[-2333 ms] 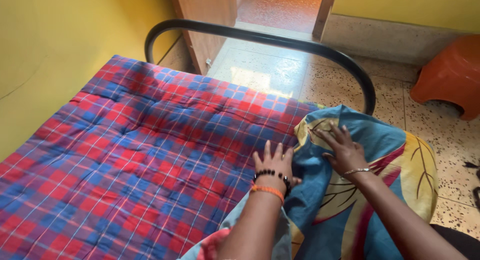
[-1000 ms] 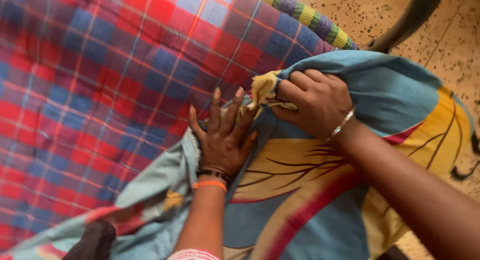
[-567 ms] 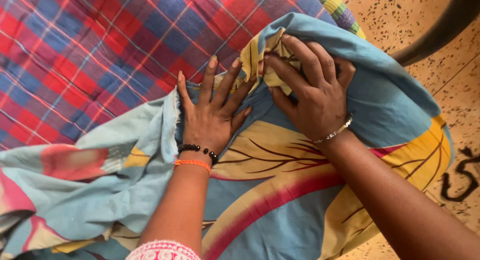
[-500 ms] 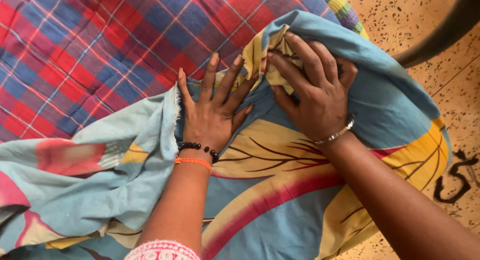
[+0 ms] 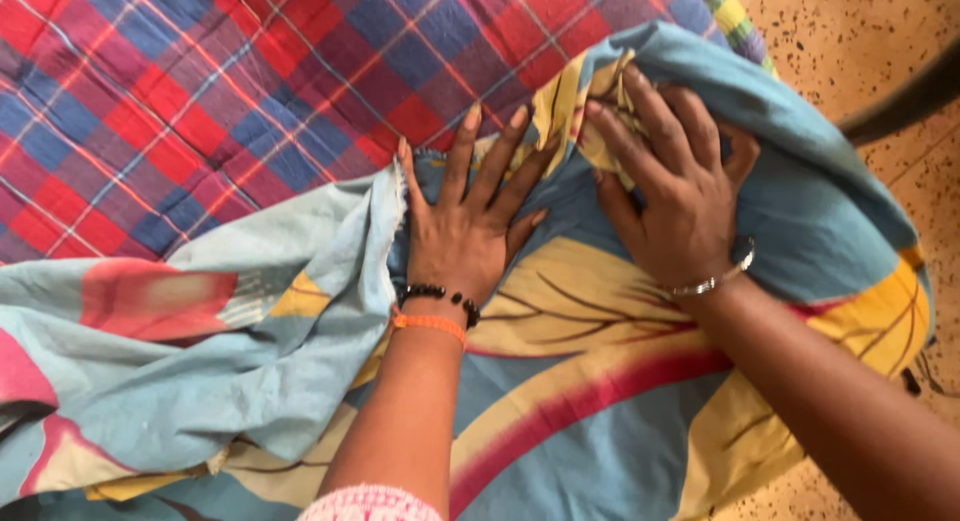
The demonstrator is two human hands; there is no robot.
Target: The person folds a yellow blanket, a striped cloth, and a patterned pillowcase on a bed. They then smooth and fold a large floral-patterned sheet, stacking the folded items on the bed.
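A blue bedsheet (image 5: 600,421) with yellow leaf shapes and pink bands lies over the near corner of a red and blue checked mattress (image 5: 220,91). My left hand (image 5: 470,226) rests flat on the sheet, fingers spread, with a black bead bracelet and an orange thread at the wrist. My right hand (image 5: 675,196) presses on a bunched yellow fold of the sheet at the mattress corner, fingers curled over it; a thin metal bangle sits on that wrist.
Speckled stone floor (image 5: 850,31) shows at the upper right, crossed by a dark curved bed rail (image 5: 905,101). A striped edging (image 5: 735,21) runs along the mattress edge. Loose sheet is heaped at the lower left (image 5: 150,381).
The view has dropped from the whole bed to close over the corner. My right hand went from gripping the sheet's fold to pressing it down; both hands have shifted slightly right in view.
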